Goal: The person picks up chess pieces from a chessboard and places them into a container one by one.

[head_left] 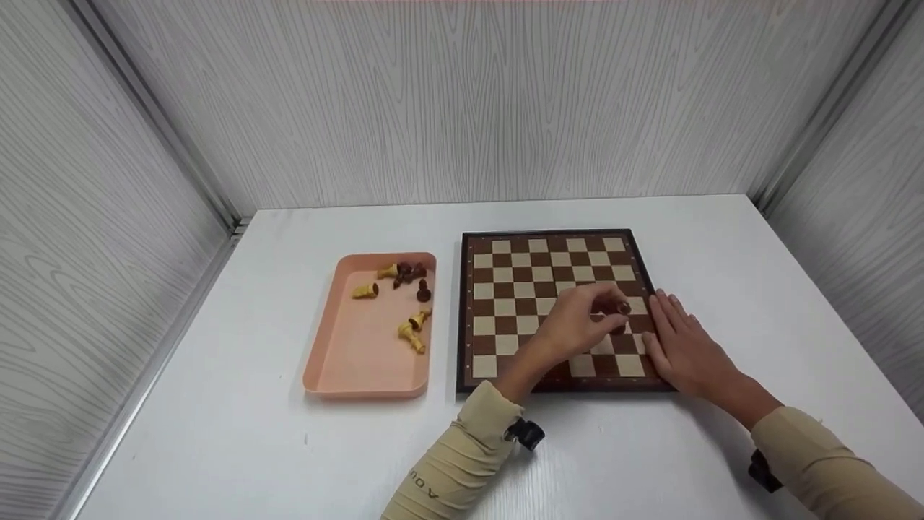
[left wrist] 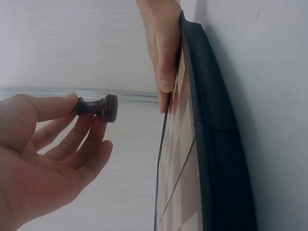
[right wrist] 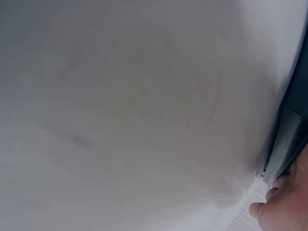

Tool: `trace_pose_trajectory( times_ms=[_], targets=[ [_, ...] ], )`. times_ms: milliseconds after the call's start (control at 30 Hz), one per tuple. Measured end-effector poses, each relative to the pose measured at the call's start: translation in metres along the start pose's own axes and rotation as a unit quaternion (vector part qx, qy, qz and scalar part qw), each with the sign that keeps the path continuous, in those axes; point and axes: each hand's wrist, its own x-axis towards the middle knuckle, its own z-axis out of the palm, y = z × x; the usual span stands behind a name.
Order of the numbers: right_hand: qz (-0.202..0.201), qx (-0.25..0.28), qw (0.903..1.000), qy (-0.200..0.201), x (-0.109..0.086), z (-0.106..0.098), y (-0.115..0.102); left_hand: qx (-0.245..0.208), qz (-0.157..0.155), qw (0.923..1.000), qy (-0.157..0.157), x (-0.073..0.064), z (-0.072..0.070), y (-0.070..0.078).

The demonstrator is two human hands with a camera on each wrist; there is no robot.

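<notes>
My left hand (head_left: 581, 321) pinches a dark brown chess piece (left wrist: 98, 108) between thumb and fingertips, above the right part of the chessboard (head_left: 504, 289). In the left wrist view the piece lies sideways in the picture, its wide round base apart from the board, its top partly covered by the fingertips. My right hand (head_left: 686, 350) rests against the board's right edge with fingers straight, the thumb over the border. Only part of that hand shows at the lower right of the right wrist view, beside the dark board side (right wrist: 288, 130).
Left of the board stands a pink tray (head_left: 368, 393). Inside it lie several chess pieces on their sides, such as a yellow piece (head_left: 366, 290) and a dark piece (head_left: 424, 291). The white table (head_left: 238, 404) is bordered by pale wood-grain panels (head_left: 462, 108).
</notes>
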Motion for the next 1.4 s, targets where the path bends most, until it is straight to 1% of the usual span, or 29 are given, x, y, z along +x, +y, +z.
trace_pose_trajectory(
  times_ms=[133,267,367,467,600,800,967,1167,1400],
  targets=[
    [-0.006,-0.001,0.9999,0.010,-0.001,0.001,0.000,-0.016,0.007,0.9998,0.008,-0.004,-0.007,0.001],
    [-0.006,-0.002,0.9999,0.015,-0.001,0.000,-0.001,-0.010,0.009,0.9998,0.014,-0.007,-0.016,0.000],
    [-0.006,0.000,0.9999,0.016,-0.001,0.000,0.000,-0.004,-0.003,0.9999,0.016,-0.010,-0.023,0.000],
    [-0.009,0.002,0.9998,0.018,0.000,0.000,0.001,-0.010,-0.013,0.9997,0.017,-0.014,-0.030,-0.001],
    [-0.012,0.002,0.9997,0.021,0.000,0.001,0.001,-0.018,-0.014,0.9995,0.024,-0.018,-0.040,-0.003],
    [-0.009,0.004,0.9999,0.012,0.000,0.002,0.002,-0.005,-0.016,0.9987,0.049,-0.024,-0.055,-0.006],
    [-0.007,0.009,0.9999,0.010,-0.001,0.002,0.002,0.000,-0.009,0.9985,0.054,-0.029,-0.068,-0.008],
    [-0.005,0.013,0.9998,0.013,-0.001,0.000,0.000,0.001,0.001,0.9978,0.067,-0.037,-0.084,-0.010],
    [-0.004,0.014,0.9998,0.011,-0.002,0.001,0.000,0.015,-0.018,0.9964,0.081,-0.049,-0.099,-0.016]
  ],
)
